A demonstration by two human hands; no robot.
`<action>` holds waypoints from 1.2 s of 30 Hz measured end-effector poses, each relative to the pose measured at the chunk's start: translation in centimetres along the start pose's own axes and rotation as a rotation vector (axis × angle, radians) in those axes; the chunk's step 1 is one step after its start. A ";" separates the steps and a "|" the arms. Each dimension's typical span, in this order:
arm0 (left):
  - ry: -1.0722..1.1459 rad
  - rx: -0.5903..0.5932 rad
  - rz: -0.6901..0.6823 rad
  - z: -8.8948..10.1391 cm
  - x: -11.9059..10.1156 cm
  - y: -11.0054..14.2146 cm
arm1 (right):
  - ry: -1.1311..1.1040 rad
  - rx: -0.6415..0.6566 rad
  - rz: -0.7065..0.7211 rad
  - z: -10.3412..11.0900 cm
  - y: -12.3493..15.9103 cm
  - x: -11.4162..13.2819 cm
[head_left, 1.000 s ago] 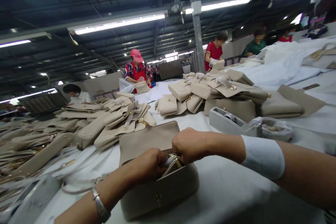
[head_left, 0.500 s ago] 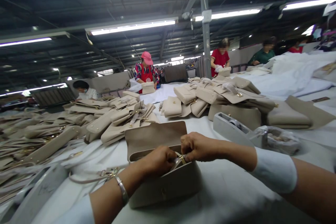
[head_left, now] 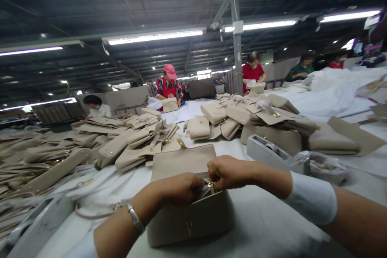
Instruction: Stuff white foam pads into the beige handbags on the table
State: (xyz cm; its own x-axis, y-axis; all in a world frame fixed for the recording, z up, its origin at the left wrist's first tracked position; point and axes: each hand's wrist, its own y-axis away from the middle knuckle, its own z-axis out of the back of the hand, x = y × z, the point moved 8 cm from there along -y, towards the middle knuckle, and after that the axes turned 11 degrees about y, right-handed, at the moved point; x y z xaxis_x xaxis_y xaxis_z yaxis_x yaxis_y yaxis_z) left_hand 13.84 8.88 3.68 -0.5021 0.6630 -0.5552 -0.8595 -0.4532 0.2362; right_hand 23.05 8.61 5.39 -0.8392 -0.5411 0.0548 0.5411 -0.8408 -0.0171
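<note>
A beige handbag [head_left: 193, 219] stands open on the white table cover [head_left: 266, 225] right in front of me, its flap [head_left: 181, 161] laid back. My left hand [head_left: 178, 188] is closed inside the bag's mouth. My right hand [head_left: 228, 172] is closed in a pinch on a gold metal fitting [head_left: 211, 186] at the bag's opening. The two hands almost touch. A silver bracelet sits on my left wrist and a white cuff on my right forearm.
Heaps of beige bags [head_left: 139, 143] lie left and behind, another heap [head_left: 250, 115] at centre right. A grey tape dispenser [head_left: 272, 153] and a plastic bag [head_left: 325, 165] sit right. A loose strap [head_left: 99, 209] lies left. Several other people [head_left: 167, 86] work at the far side.
The view has shifted a little; the bag and both hands sit slightly further right. Both hands keep their grip at the bag's opening.
</note>
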 end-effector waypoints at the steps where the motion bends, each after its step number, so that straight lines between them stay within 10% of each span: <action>1: 0.001 0.038 0.009 0.2 0.0 0.3 | -0.033 -0.009 0.012 -0.1 0.2 0.0; 17: -0.541 -0.536 0.036 1.8 -0.7 2.3 | -0.294 -0.115 0.053 -0.4 1.5 -0.1; 24: -0.237 -0.518 0.066 0.5 -0.4 2.9 | -0.234 -0.099 -0.066 -0.5 1.9 -0.5; 36: -0.342 -0.514 0.319 -0.8 -2.3 2.4 | -0.175 -0.132 -0.114 -0.2 3.0 0.2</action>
State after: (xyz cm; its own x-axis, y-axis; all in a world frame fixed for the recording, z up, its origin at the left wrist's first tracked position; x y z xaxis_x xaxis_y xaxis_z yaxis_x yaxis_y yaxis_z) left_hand 13.00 5.82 4.86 -0.7973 0.5626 -0.2186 -0.5531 -0.8260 -0.1083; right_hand 24.53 5.96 5.19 -0.8655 -0.4418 0.2362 0.4222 -0.8970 -0.1308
